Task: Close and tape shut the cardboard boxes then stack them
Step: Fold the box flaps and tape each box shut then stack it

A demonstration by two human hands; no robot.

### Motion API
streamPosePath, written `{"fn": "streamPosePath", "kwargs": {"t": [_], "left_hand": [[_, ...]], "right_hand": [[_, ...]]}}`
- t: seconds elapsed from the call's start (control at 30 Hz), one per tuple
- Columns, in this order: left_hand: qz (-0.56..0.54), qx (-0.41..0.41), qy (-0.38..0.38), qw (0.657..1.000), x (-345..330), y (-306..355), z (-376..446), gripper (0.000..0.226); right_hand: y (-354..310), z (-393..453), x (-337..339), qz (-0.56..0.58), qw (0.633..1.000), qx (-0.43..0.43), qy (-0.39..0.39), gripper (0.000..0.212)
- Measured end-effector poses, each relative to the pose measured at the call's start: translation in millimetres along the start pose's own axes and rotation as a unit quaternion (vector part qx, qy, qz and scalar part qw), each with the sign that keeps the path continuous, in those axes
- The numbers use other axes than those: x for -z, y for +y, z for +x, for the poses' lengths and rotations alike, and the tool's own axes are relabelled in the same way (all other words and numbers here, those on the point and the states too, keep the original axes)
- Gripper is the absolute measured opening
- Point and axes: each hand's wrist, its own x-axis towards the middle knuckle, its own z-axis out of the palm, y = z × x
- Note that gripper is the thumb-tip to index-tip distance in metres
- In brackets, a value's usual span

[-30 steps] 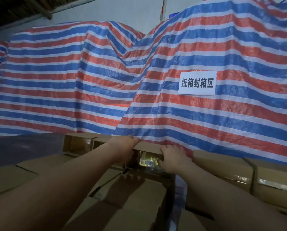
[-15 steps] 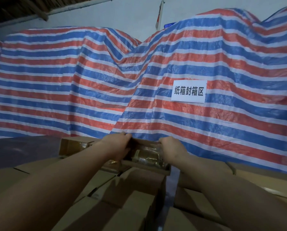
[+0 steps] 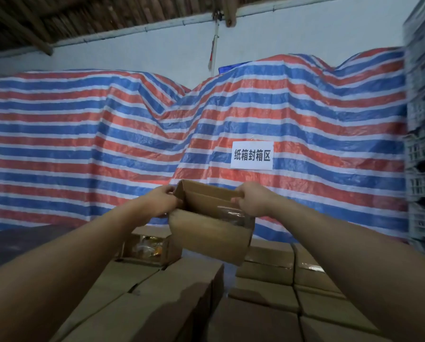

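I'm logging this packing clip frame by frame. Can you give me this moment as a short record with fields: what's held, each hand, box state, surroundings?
held: open box, lifted above the stacks, tilted
left hand: grips the box's left end
right hand: grips the box's right end
box state: flaps open, clear wrapping visible inside
below: closed boxes in stacks; another open box with packets inside
behind: striped tarp bearing a white sign
right edge: stacked crates
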Motion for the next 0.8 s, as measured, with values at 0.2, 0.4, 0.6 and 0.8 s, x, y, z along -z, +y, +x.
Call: {"fn": "streamPosePath", "kwargs": {"t": [0.2,0.4,0.6,0.8], "left_hand": [[-0.116,-0.036,-0.073,0.99,-8,25,-54,0.039],[-0.164,-0.059,-0.067,0.982,-27,51,-125,0.034],[-0.232,-0.01,-0.085,0.969,-39,92,-187,0.019],[-0.283,0.079,-0.1,0.951,-69,103,-222,0.016]], "right_hand": [[-2,-54,26,0.009,1.0,-0.019,-0.018,0.025],[-9,-131,47,0.039,0.998,-0.051,-0.025,0.02],[-12,-191,92,0.089,0.985,-0.125,-0.077,0.012],[0,-231,97,0.135,0.962,-0.21,-0.107,0.01]]}}
